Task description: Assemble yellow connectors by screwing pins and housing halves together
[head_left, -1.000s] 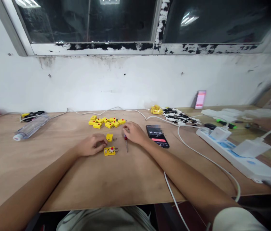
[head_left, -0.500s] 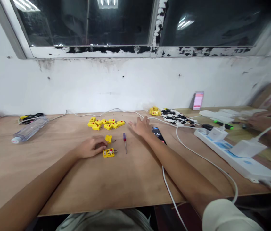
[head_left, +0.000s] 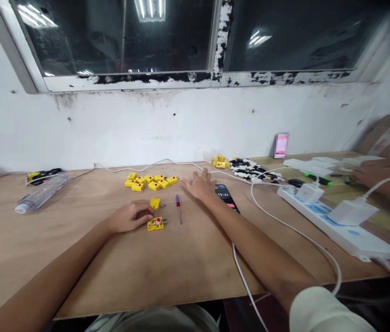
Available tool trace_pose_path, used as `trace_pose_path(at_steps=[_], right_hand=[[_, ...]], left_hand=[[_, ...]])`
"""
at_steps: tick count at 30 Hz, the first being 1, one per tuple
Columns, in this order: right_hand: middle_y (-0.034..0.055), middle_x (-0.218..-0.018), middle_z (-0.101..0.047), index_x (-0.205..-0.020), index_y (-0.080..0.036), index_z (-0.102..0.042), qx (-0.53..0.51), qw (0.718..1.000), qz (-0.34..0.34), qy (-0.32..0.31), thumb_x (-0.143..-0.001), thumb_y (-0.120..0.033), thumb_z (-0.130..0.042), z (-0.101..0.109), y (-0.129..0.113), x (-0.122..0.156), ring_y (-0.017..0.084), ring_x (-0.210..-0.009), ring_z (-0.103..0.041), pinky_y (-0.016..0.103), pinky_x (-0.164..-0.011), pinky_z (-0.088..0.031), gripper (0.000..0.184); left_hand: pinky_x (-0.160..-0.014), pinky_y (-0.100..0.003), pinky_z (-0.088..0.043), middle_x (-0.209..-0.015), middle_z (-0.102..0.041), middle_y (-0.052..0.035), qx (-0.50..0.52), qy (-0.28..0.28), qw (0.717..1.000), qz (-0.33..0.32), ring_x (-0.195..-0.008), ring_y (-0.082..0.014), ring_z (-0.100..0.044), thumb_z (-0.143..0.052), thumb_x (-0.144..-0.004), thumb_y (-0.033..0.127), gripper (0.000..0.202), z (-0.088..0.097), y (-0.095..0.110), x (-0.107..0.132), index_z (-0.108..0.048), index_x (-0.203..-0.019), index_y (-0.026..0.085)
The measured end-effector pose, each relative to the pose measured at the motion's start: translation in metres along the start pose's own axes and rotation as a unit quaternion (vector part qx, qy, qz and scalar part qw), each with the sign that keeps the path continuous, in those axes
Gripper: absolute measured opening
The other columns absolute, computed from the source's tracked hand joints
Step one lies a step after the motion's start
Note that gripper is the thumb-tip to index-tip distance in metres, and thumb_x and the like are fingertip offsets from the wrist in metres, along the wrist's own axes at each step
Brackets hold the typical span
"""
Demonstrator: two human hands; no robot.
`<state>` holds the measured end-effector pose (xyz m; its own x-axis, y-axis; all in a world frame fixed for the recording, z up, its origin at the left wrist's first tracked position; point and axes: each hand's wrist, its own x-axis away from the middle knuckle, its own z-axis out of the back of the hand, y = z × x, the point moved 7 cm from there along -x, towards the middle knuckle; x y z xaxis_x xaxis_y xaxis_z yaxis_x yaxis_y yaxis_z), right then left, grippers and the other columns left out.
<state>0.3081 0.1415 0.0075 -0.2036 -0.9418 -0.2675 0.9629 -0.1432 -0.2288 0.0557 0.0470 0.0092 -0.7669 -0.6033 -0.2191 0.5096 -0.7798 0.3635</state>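
Note:
My left hand [head_left: 130, 216] rests on the wooden table, its fingers loosely bent and thumb apart, holding nothing. Just off its fingertips lie a yellow plug half [head_left: 155, 223] with a red dot, two metal pins and its inner parts showing, and a yellow cover [head_left: 154, 203]. A few tiny dark pieces, too small to name, sit beside the cover. My right hand [head_left: 199, 185] is spread over the table, between the group of yellow plugs [head_left: 153, 185] and a phone [head_left: 227, 197]; nothing shows in its fingers. A screwdriver [head_left: 178, 205] with a purple handle lies between my hands.
A white power strip [head_left: 336, 226] with chargers and cables stands at right. Behind are bagged yellow parts [head_left: 220, 161] and a black-and-white heap [head_left: 250, 169]. A clear bottle [head_left: 43, 193] lies at left. Another person's hand [head_left: 371, 173] is at far right.
The view has shifted slightly, so the table things sit a little lower and more to the left. My hands have hardly moved over the table.

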Motion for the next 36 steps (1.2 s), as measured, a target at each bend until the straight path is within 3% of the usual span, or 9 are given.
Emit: trace_pose_path(at_steps=[12,15,20,31,36], right_hand=[[0.0255,-0.156,-0.016,-0.14,-0.015,-0.046,-0.004,0.999,-0.032,-0.042,-0.087,-0.075,-0.024,-0.011,0.011,-0.003,0.042,-0.141,-0.023,0.063,-0.103,-0.028,0.083],[0.0266,-0.155,-0.017,-0.139,-0.014,-0.047,-0.004,0.999,-0.026,-0.043,-0.087,-0.075,-0.024,-0.01,0.009,-0.001,0.043,-0.14,-0.025,0.062,-0.103,-0.029,0.084],[0.0271,-0.152,-0.024,-0.138,-0.015,-0.05,0.023,1.0,0.013,0.0,-0.087,-0.075,-0.023,-0.006,-0.001,0.001,0.044,-0.138,-0.029,0.065,-0.106,-0.02,0.083],[0.0271,-0.154,-0.02,-0.138,-0.015,-0.049,0.004,0.998,-0.014,-0.055,-0.085,-0.079,-0.019,-0.018,0.009,-0.005,0.045,-0.139,-0.026,0.068,-0.102,-0.025,0.088],[0.0266,-0.153,-0.024,-0.137,-0.016,-0.05,0.018,1.0,0.012,-0.01,-0.087,-0.076,-0.02,-0.012,0.001,-0.002,0.044,-0.139,-0.027,0.067,-0.105,-0.02,0.084]], left_hand=[[-0.076,-0.028,-0.048,-0.105,-0.064,-0.0071,0.018,0.004,1.0,0.011,-0.085,-0.0174,-0.06,-0.047,-0.098,0.04,0.029,0.0,0.001,0.001,-0.058,-0.114,0.02],[-0.079,-0.03,-0.049,-0.104,-0.063,-0.0078,0.009,0.011,1.0,0.009,-0.087,-0.0182,-0.06,-0.045,-0.098,0.04,0.029,0.002,0.001,0.001,-0.059,-0.113,0.019],[-0.094,-0.033,-0.046,-0.113,-0.062,-0.0087,0.014,0.059,0.998,0.002,-0.104,-0.0208,-0.059,-0.043,-0.099,0.037,0.028,0.012,0.001,0.002,-0.058,-0.114,0.019],[-0.096,-0.036,-0.046,-0.114,-0.063,-0.0092,0.005,0.061,0.998,0.024,-0.106,-0.023,-0.059,-0.039,-0.1,0.039,0.03,0.011,-0.004,0.002,-0.059,-0.112,0.02],[-0.096,-0.036,-0.046,-0.116,-0.063,-0.0097,0.011,0.059,0.998,0.022,-0.106,-0.0231,-0.059,-0.039,-0.1,0.04,0.031,0.011,-0.003,0.002,-0.059,-0.113,0.02]])
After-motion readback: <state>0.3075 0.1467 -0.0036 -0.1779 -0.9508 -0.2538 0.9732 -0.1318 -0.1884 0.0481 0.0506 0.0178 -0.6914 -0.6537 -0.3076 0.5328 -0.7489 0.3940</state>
